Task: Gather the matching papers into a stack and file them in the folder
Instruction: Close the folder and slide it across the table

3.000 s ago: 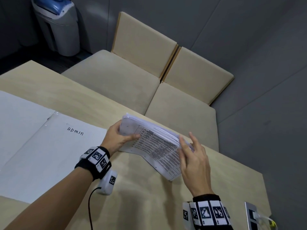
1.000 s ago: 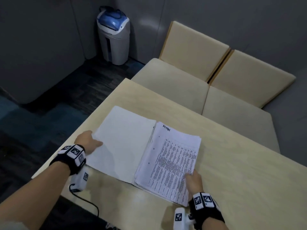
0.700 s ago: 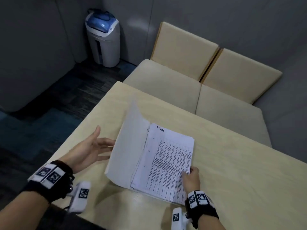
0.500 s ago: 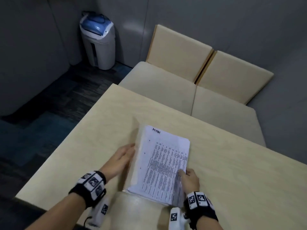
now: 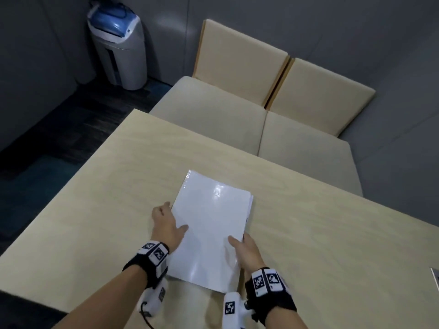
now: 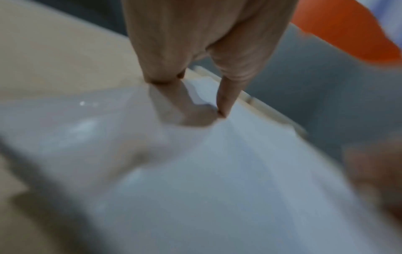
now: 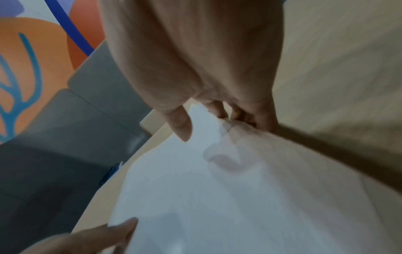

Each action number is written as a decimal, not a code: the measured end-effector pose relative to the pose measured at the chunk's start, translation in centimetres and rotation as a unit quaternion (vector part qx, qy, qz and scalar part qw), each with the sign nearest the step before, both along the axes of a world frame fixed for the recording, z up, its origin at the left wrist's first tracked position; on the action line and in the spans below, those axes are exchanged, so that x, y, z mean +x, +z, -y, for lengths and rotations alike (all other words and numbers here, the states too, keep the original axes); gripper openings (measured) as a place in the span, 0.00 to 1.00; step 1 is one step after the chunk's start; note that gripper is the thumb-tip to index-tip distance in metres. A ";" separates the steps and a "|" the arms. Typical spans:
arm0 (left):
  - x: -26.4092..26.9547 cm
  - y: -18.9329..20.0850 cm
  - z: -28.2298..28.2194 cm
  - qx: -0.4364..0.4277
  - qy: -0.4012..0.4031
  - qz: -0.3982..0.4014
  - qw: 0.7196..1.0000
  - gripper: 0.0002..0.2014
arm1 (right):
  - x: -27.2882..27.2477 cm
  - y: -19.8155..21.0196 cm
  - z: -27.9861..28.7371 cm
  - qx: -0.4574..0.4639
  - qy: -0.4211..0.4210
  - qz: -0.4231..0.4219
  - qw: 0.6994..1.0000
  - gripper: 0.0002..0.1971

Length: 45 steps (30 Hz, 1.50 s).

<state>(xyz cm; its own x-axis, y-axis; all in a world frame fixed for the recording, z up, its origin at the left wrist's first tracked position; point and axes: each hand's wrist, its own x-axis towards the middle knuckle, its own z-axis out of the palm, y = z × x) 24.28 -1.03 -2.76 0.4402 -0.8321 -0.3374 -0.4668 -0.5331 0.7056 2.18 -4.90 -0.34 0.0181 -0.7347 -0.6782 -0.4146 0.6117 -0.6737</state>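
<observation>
A white glossy folder (image 5: 211, 229) lies closed on the wooden table (image 5: 332, 233), straight in front of me. The paper stack is hidden inside it; only a few sheet edges (image 5: 250, 205) peek out at the far right corner. My left hand (image 5: 169, 220) grips the folder's left edge, with its thumb (image 6: 226, 103) pressed onto the cover and the fingers (image 6: 161, 72) curled down beside it. My right hand (image 5: 244, 248) grips the near right edge, thumb (image 7: 180, 123) over the cover and fingers (image 7: 245, 116) curled at the rim.
A beige cushioned bench (image 5: 213, 110) runs along the table's far side. A white and blue bin (image 5: 118, 43) stands on the dark floor at the back left. A small metallic object (image 5: 436, 276) pokes in at the right edge. The table's left edge drops to the floor.
My left hand swung the cover over the printed papers and closed the folder. My right hand shifted from the papers to the folder's right edge.
</observation>
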 end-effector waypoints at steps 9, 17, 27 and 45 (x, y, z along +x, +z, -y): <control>3.1 6.0 -0.2 -0.063 0.079 -0.345 0.933 0.22 | 2.6 -1.6 1.5 -0.060 -0.021 0.006 0.998 0.47; 11.7 12.5 1.4 -0.115 -0.017 -0.424 0.898 0.22 | 6.3 3.3 1.5 0.049 0.055 0.301 0.951 0.17; 12.7 6.4 -1.2 -0.093 0.197 -0.364 0.906 0.13 | 9.4 2.7 4.6 -0.091 0.005 0.190 0.978 0.19; 25.1 2.0 4.9 0.086 0.200 -0.056 0.974 0.27 | 8.4 -0.7 7.4 0.004 0.038 0.049 0.998 0.04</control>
